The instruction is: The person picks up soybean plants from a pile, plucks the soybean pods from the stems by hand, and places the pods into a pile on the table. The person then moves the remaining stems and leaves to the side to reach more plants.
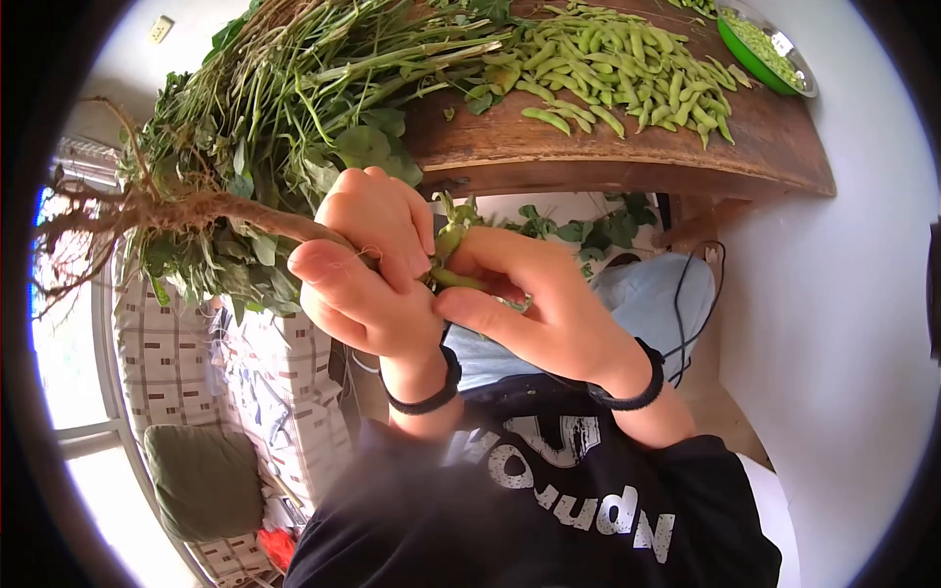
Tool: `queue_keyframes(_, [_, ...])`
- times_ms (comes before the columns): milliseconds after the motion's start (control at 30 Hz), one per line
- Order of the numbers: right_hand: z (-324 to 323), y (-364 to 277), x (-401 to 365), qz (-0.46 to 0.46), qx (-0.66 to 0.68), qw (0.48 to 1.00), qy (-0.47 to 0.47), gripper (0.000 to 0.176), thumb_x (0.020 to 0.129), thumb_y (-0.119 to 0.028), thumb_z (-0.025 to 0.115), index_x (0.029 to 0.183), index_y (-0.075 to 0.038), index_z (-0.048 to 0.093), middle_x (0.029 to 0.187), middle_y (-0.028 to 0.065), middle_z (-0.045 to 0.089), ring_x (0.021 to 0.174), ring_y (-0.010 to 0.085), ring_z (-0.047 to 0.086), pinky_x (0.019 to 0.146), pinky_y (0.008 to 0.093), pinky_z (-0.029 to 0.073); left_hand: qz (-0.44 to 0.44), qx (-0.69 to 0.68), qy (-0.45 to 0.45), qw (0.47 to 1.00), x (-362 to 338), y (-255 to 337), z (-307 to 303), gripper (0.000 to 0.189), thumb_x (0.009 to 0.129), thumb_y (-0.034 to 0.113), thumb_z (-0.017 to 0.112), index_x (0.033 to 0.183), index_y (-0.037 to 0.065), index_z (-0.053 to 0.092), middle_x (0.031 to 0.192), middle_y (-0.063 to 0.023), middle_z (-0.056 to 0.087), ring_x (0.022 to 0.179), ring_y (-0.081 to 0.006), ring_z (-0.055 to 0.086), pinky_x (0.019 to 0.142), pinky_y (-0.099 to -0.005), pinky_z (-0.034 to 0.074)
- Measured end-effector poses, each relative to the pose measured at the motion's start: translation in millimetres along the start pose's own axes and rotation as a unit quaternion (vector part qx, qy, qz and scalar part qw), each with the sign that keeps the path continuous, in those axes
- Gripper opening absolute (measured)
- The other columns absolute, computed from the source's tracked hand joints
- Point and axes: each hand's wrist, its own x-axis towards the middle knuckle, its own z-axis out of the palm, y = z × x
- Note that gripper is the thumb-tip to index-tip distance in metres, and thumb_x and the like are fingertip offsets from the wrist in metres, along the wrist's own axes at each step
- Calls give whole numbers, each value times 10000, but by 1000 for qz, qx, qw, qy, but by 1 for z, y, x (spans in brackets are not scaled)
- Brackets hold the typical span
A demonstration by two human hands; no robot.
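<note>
My left hand (368, 279) is wrapped round the thick brown stalk of an uprooted soybean plant (235, 211), in front of my chest. The plant's tangled, dry roots (127, 220) stick out to the left. Close against it, my right hand (534, 299) has thumb and fingers closed on a green soybean pod (456, 278) at the stalk's other end. A few more pods (451, 238) show just above those fingers. Part of the stalk is hidden inside my left fist. Both wrists wear black bands.
A wooden table (588, 162) spans the top, with a heap of soybean plants (333, 78) at left and a pile of loose pods (627, 73) at right. A green-rimmed bowl of shelled beans (760, 54) stands near the white wall (833, 323). Leaves (608, 230) lie below the table.
</note>
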Motion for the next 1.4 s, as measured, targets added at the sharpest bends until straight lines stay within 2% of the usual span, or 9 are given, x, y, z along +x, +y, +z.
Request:
queue_keyframes(367, [-6,2,-44,-332,-233,913,46,231,859,-244,682,773,-67,562,697,36,466,649,226,477,547,363,375,-81,90,260,958,31,-9,-38,553,1035,474,316,600,134,298,545,9,279,465,-90,275,430,-252,256])
queue_keyframes(500, [-42,-27,-78,-412,-259,858,162,442,967,-443,493,711,-83,480,629,-14,365,626,184,462,569,355,389,-17,-26,144,989,46,-5,-60,548,1031,444,370,583,137,295,551,26,260,483,-95,204,437,-248,205])
queue_keyframes(633, [-137,-51,-4,-257,-670,559,414,275,994,-194,477,1147,7,587,1073,139,658,927,284,625,815,363,494,-68,-124,96,985,33,1,-43,548,1039,433,341,574,144,317,539,33,270,464,-84,208,409,-242,200])
queue_keyframes(667, [-133,-42,23,-192,-531,702,435,314,997,-228,478,1143,25,593,1066,175,650,970,317,620,868,374,478,-78,-124,94,985,28,6,-41,548,1039,433,341,574,144,317,539,33,270,464,-84,208,409,-242,200])
queue_keyframes(767, [-81,-41,34,-111,-451,813,352,231,963,-177,535,1116,-25,618,1011,143,643,923,299,631,814,365,495,-81,-272,48,958,21,14,-35,565,1047,442,282,558,169,347,512,41,319,440,-72,225,436,-225,224])
queue_keyframes(800, [-67,-23,35,-227,-383,865,230,250,977,-170,510,1154,-52,640,1049,68,643,867,142,596,729,270,484,-83,-269,53,958,20,14,-33,565,1047,442,282,558,169,347,512,41,319,440,-72,225,436,-225,224])
queue_keyframes(900, [-18,2,45,-226,-96,969,-22,243,939,-95,554,1165,-39,623,1153,98,589,942,178,580,815,290,469,-57,-243,48,967,16,16,-18,576,1051,451,229,546,192,329,486,58,327,459,-76,251,576,-201,265])
queue_keyframes(1333, [-8,14,35,-276,-332,902,9,207,861,-240,646,886,-59,550,787,70,565,737,269,619,621,381,501,-180,-132,13,975,9,-1,-19,512,1041,378,330,580,161,288,562,35,284,556,-100,264,680,-298,316])
queue_keyframes(1400, [-8,10,31,-276,-356,893,8,143,833,-199,636,858,-81,559,781,58,555,753,237,620,632,367,501,-171,-59,19,983,11,1,-20,533,1049,384,296,575,139,301,530,16,309,487,-102,261,512,-254,240])
